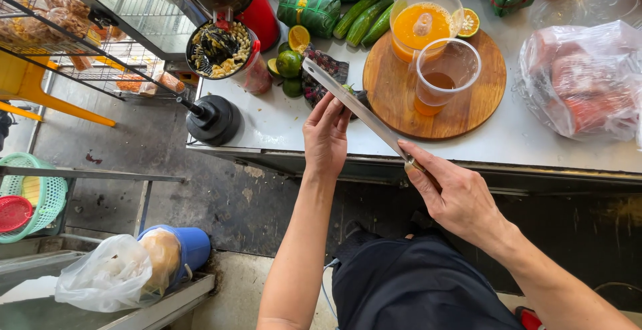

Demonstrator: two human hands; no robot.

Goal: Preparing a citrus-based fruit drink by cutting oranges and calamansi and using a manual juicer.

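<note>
The right hand (455, 196) is clamped around the handle of one long knife (354, 106). The handle is hidden inside the fist. The left hand (326, 136) is open, with its fingers (334, 109) laid flat against the blade near mid-length; it grips nothing.

Long axis of the knife: diagonal, from the right hand at lower right up to the tip at upper left. The tip lies over the bench (281, 119), near the limes (290, 69). The blade runs away from the person, held above the front edge of the bench. The left hand is nearer the tip; the right hand is at the handle end.

Item count on the bench:
- One round wooden board (461, 113), to the right of the blade.
- Two clear containers on the board: one jug of orange juice (421, 26) and one cup (445, 76) partly filled with amber liquid.
- Three cucumbers (364, 16), behind the board.
- Three leaf-wrapped green parcels (307, 9).
- Two orange halves (299, 36) with the cut face visible.
- One plastic bag (582, 82) with red contents, at far right.
</note>
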